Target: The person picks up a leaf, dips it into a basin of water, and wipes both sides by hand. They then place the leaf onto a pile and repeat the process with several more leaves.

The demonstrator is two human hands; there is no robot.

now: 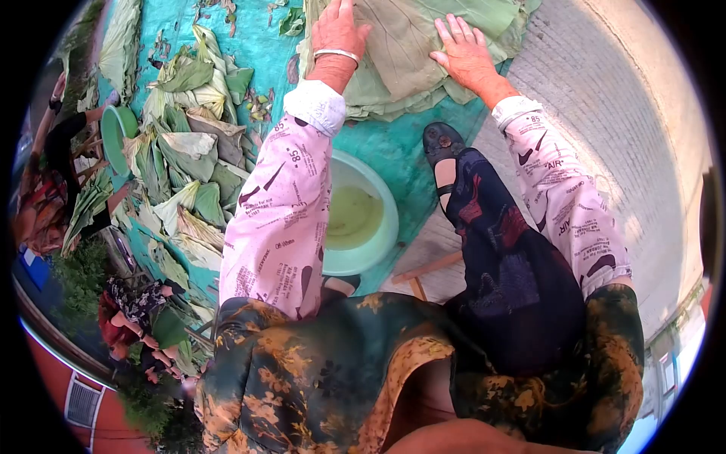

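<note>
A flat stack of large, pale green-brown leaves (401, 64), which look like lotus leaves, lies at the top of the view. My left hand (338, 36), with a pale bangle at its wrist, rests on the stack's left side, fingers stretched forward and their tips cut off by the frame's edge. On the right side of the stack my right hand (463, 60) lies flat with its fingers spread. Neither hand grips anything. Printed pink sleeve covers (280, 204) cover both forearms. Below the stack stands a pale green basin (387, 219) with cloudy yellowish liquid in it.
A teal tarp (265, 26) spreads under the leaves. Loose, crumpled leaves (189, 151) are heaped at left, beside a green basin (117, 140). Other people (125, 318) sit at far left among leaves. Grey concrete (605, 98) extends at right.
</note>
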